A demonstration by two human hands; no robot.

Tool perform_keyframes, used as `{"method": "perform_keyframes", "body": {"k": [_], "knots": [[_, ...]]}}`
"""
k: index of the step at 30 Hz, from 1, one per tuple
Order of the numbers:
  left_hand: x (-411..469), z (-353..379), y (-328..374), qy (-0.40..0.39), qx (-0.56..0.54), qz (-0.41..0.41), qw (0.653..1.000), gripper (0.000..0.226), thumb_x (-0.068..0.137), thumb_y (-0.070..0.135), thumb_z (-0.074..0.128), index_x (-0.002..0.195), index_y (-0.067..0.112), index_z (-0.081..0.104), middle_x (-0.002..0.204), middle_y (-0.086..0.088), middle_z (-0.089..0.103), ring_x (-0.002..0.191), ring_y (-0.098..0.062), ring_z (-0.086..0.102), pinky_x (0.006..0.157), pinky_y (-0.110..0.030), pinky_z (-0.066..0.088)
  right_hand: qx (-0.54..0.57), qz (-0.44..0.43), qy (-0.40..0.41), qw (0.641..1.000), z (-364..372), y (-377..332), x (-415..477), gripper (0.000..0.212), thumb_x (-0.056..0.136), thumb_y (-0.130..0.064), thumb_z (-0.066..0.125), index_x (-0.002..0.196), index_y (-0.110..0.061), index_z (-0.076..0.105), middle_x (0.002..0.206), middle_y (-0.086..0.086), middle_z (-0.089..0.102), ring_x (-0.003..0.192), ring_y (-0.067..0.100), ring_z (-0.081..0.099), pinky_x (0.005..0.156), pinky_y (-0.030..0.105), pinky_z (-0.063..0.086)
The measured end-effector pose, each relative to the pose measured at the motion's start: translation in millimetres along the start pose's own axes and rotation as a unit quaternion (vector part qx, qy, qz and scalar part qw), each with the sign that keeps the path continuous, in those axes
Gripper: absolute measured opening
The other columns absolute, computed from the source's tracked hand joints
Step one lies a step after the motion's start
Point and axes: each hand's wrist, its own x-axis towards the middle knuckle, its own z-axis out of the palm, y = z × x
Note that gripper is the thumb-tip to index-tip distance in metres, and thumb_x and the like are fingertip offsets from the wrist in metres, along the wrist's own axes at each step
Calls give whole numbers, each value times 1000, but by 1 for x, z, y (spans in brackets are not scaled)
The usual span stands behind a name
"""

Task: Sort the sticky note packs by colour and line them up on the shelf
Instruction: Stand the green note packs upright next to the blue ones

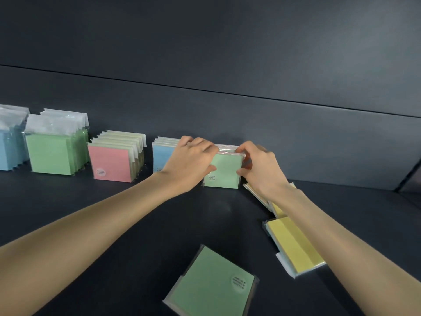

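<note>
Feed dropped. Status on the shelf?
Left hand, right hand gripping upright green packs. Loose green pack flat in front. Yellow packs flat at right.

The shelf (pixel 114 224) is dark slate. From nine o'clock inward: blue packs (pixel 10 149), green packs (pixel 49 153), pink pack (pixel 109 164), sky-blue pack (pixel 163 156), pale green pack (pixel 226 169). Yellow packs (pixel 293 242) at four o'clock, green pack (pixel 211 281) at six.

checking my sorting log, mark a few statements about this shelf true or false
1. The left hand and right hand both hold the upright green stack. True.
2. The loose green pack nearest the camera stands upright. False: it lies flat.
3. The yellow packs lie flat on the right. True.
4. The pink-fronted row stands right of the held stack. False: it stands to the left, beyond the blue row.
</note>
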Motion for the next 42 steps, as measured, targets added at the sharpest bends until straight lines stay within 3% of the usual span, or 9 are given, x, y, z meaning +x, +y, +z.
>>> {"method": "perform_keyframes", "body": {"k": [8, 15, 20, 25, 28, 32, 36, 40, 42], "knots": [[2, 6, -2, 1, 44, 3, 999, 39, 64, 30, 83, 91, 7, 68, 87, -3, 67, 77, -25, 64, 73, -32, 48, -34, 6, 4, 999, 3, 2, 1, 37, 80, -4, 65, 112, -18, 53, 106, 9, 54, 89, 33, 61, 83, 45, 51], [-4, -31, 9, -42, -86, -35, 995, 43, 89, 36, 59, 125, 12, 54, 121, -1, 52, 110, -23, 48, 93, -35, 33, -47, -3, -30, 998, -15, -12, -17, 48, 82, -20, 69, 124, -21, 47, 120, 3, 44, 97, 29, 58, 87, 46, 49], [-35, -79, 18, -235, -213, -19, 948, 33, 86, 43, 61, 111, 23, 62, 99, 13, 55, 98, -7, 54, 89, -26, 43, -47, -49, -111, 992, -36, -26, -57, 39, 83, -28, 70, 118, -21, 56, 112, -6, 53, 100, 17, 56, 91, 38, 47], [-64, -87, 31, -364, -298, 8, 883, 54, 71, 62, 67, 117, 35, 58, 108, 23, 57, 103, 10, 51, 91, -17, 43, 26, -25, -293, 955, -42, -37, -90, 29, 79, -34, 74, 102, -31, 57, 101, -12, 60, 94, 3, 60, 88, 29, 51], [-71, -83, 30, -404, -287, 29, 868, 66, 63, 64, 70, 121, 38, 55, 116, 27, 46, 106, 11, 44, 94, -15, 37, 37, -21, -318, 947, -43, -38, -94, 34, 76, -36, 76, 105, -33, 58, 102, -15, 62, 95, -2, 60, 89, 24, 50], [-78, -80, 30, -393, -337, 22, 855, 46, 63, 53, 77, 104, 36, 64, 111, 23, 49, 105, 9, 44, 92, -15, 35, 63, -17, -336, 940, -48, -39, -98, 35, 73, -36, 77, 103, -35, 60, 102, -17, 63, 95, -7, 59, 89, 20, 49], [-80, -78, 25, -356, -423, -30, 833, 40, 60, 38, 85, 91, 26, 62, 94, 12, 65, 88, -5, 61, 83, -33, 50, 101, -7, -349, 932, -48, -39, -100, 34, 71, -37, 77, 102, -32, 62, 98, -15, 67, 94, -4, 62, 91, 26, 51], [-79, -78, 26, -223, -541, -119, 803, 42, 62, 9, 85, 92, 15, 56, 83, 4, 67, 73, -17, 65, 66, -30, 54, 161, 3, -313, 936, -46, -40, -99, 26, 79, -27, 72, 102, -21, 63, 96, -7, 72, 87, 14, 69, 89, 41, 52], [-77, -74, 29, -133, -566, -158, 798, 47, 65, 3, 82, 101, 14, 55, 92, 1, 66, 82, -17, 65, 71, -28, 55, 204, 11, -263, 943, -46, -40, -97, 18, 83, -14, 68, 100, -11, 62, 92, 2, 73, 78, 19, 70, 83, 42, 55]]}}
